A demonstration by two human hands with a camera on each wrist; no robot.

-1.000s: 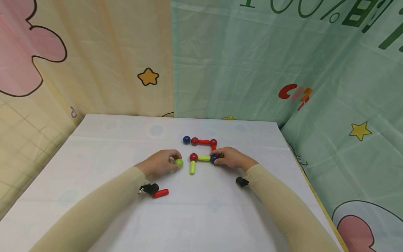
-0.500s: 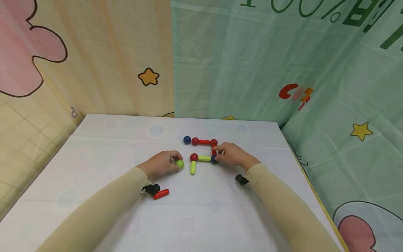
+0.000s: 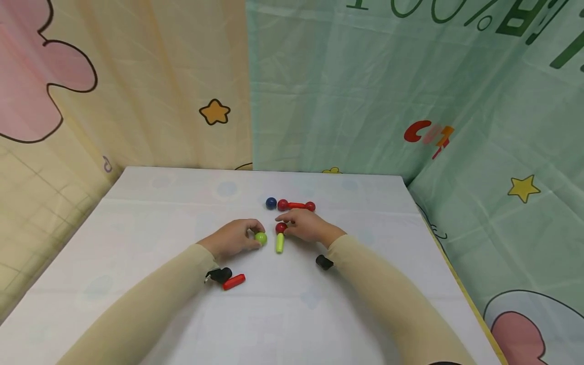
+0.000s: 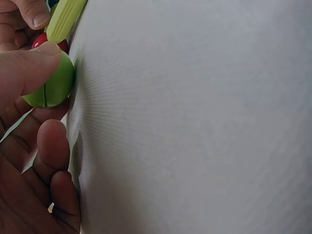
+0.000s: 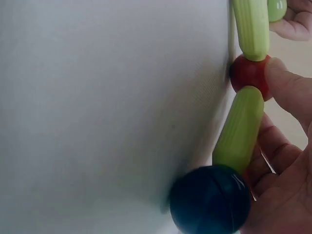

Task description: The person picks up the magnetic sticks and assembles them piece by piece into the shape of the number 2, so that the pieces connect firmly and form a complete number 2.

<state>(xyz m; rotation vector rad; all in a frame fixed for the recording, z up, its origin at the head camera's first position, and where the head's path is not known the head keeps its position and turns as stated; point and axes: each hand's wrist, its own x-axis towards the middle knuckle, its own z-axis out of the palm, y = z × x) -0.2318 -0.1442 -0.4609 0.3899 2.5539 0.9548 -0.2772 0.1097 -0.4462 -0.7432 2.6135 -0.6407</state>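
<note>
My left hand [image 3: 231, 236] pinches a lime-green ball [image 3: 261, 239] just above or on the table; a seam shows on the ball [image 4: 56, 87] in the left wrist view. My right hand [image 3: 306, 226] has thumb and fingers about a red ball [image 3: 281, 228]. From that ball a yellow-green rod [image 3: 280, 244] points toward me. A second yellow-green rod [image 5: 239, 129] joins the red ball to a dark blue ball [image 5: 209, 200], seen in the right wrist view; the right hand hides both from the head view.
Farther back lie a blue ball [image 3: 271, 203] and a red rod [image 3: 296, 205] with a red ball at each end. A loose red rod [image 3: 234, 282] lies beside the left wrist's black camera [image 3: 220, 275]. Printed curtains hang behind the white table [image 3: 283, 319].
The right hand has left the blue ball at the corner and shifted left to the red ball, now covering the rod between. The left hand stays almost still with the green ball.
</note>
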